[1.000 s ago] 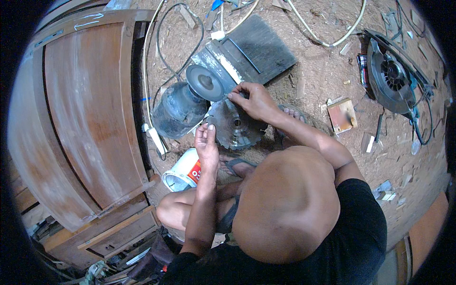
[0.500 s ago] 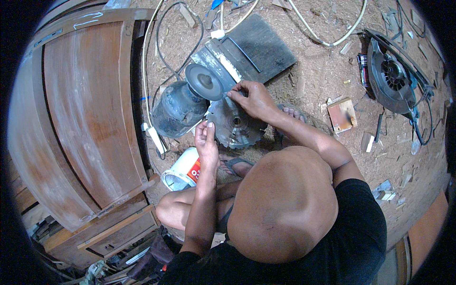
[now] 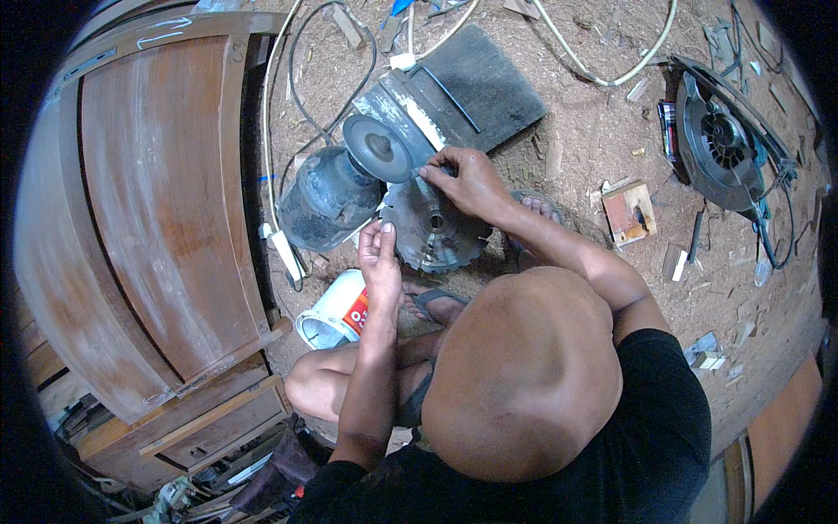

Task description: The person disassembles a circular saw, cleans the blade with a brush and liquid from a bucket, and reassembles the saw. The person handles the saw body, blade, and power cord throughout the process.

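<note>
A round, toothed circular saw blade (image 3: 419,236) with a hole at its centre is held tilted between my two hands. My left hand (image 3: 380,258) pinches its left edge between thumb and fingers. At the upper right edge my right hand (image 3: 467,182) grips it, thumb and fingertips closed near the rim. The blade's upper edge lies right at a grey grinding disc (image 3: 377,148); whether they touch I cannot tell. That disc sits on a dark, dusty bench grinder (image 3: 327,203), just left of the blade. Whether the disc is spinning is not clear.
A flat dark board (image 3: 489,92) lies behind the disc. White bucket (image 3: 330,310) on its side near my left forearm. Wooden panelled door (image 3: 166,201) at the left. Circular saw (image 3: 720,140), wood block (image 3: 628,212) at the right. Cables (image 3: 602,80) and shavings cover the floor.
Almost nothing differs. Both hands keep their hold on the saw blade, which appears turned very slightly; the view has shifted a little.
</note>
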{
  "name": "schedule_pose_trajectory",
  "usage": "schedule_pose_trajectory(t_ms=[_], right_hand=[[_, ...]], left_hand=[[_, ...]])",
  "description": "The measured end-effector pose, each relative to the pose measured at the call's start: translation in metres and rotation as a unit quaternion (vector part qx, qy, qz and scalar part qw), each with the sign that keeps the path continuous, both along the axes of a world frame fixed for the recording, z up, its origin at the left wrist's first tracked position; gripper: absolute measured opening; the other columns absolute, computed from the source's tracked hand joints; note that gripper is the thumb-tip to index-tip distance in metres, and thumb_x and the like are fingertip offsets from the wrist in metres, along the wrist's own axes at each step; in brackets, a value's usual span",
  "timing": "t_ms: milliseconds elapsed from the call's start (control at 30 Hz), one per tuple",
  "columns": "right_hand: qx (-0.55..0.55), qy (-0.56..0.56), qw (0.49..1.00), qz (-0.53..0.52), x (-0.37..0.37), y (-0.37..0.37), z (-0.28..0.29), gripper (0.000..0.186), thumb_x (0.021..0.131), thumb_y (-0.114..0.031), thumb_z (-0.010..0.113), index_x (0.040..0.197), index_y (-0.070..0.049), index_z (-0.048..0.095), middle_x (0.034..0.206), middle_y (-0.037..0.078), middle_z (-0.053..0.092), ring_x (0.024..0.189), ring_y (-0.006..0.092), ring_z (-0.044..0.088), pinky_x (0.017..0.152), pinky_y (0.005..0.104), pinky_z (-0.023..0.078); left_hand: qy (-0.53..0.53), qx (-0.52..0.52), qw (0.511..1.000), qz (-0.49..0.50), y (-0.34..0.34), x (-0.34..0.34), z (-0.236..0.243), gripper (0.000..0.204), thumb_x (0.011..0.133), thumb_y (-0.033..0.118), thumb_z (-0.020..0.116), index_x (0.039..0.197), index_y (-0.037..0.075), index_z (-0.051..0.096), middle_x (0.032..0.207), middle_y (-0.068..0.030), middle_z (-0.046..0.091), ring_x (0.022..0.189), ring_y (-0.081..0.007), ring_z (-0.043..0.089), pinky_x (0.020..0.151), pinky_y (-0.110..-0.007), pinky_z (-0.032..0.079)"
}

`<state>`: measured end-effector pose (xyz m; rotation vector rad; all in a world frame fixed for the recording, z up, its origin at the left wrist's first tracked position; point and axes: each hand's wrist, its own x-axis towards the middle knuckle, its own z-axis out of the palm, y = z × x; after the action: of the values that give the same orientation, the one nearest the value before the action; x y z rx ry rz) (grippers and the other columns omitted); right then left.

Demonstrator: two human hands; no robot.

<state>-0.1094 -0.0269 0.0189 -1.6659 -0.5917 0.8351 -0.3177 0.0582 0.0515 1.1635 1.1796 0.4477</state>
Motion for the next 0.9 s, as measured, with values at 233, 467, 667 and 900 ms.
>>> schedule_pose_trajectory(t_ms=[233, 467, 667, 900], right_hand=[[0.008, 0.004, 1.000, -0.013, -0.0009, -0.0003, 0.0008, 0.033, 0.084, -0.029, 0.074, 0.092, 0.002, 0.072, 0.084, 0.023, 0.070, 0.079, 0.0363, 0.070, 0.073, 0.0426, 0.052], [0.008, 0.013, 1.000, -0.004, 0.0010, -0.0008, 0.0016, 0.033, 0.085, -0.030, 0.074, 0.092, 0.003, 0.072, 0.083, 0.022, 0.071, 0.078, 0.0308, 0.070, 0.073, 0.0410, 0.052], [0.006, 0.009, 1.000, -0.001, -0.0009, 0.0002, -0.0030, 0.033, 0.087, -0.028, 0.073, 0.094, 0.004, 0.072, 0.082, 0.019, 0.072, 0.077, 0.0190, 0.069, 0.071, 0.0372, 0.052], [0.011, -0.004, 1.000, -0.008, -0.0019, 0.0004, -0.0052, 0.033, 0.087, -0.028, 0.074, 0.094, 0.004, 0.072, 0.083, 0.020, 0.072, 0.076, 0.0193, 0.068, 0.071, 0.0374, 0.052]], left_hand=[[-0.001, -0.019, 1.000, 0.000, 0.0002, 0.0010, 0.0038, 0.017, 0.100, 0.018, 0.060, 0.112, 0.008, 0.055, 0.106, -0.0046, 0.067, 0.097, -0.0100, 0.057, 0.089, -0.027, 0.045], [-0.003, -0.015, 1.000, -0.004, 0.0006, 0.0032, 0.0058, 0.017, 0.100, 0.018, 0.061, 0.111, 0.007, 0.054, 0.102, -0.0031, 0.066, 0.095, -0.0092, 0.057, 0.087, -0.026, 0.045], [0.006, -0.010, 1.000, 0.000, 0.0002, 0.0067, 0.0087, 0.017, 0.100, 0.018, 0.061, 0.110, 0.008, 0.054, 0.101, -0.0024, 0.066, 0.094, -0.0090, 0.058, 0.087, -0.027, 0.045], [0.012, -0.002, 1.000, -0.003, 0.0014, 0.0048, 0.0076, 0.020, 0.098, 0.021, 0.063, 0.111, 0.007, 0.055, 0.101, -0.0025, 0.066, 0.094, -0.0092, 0.058, 0.086, -0.026, 0.046]])
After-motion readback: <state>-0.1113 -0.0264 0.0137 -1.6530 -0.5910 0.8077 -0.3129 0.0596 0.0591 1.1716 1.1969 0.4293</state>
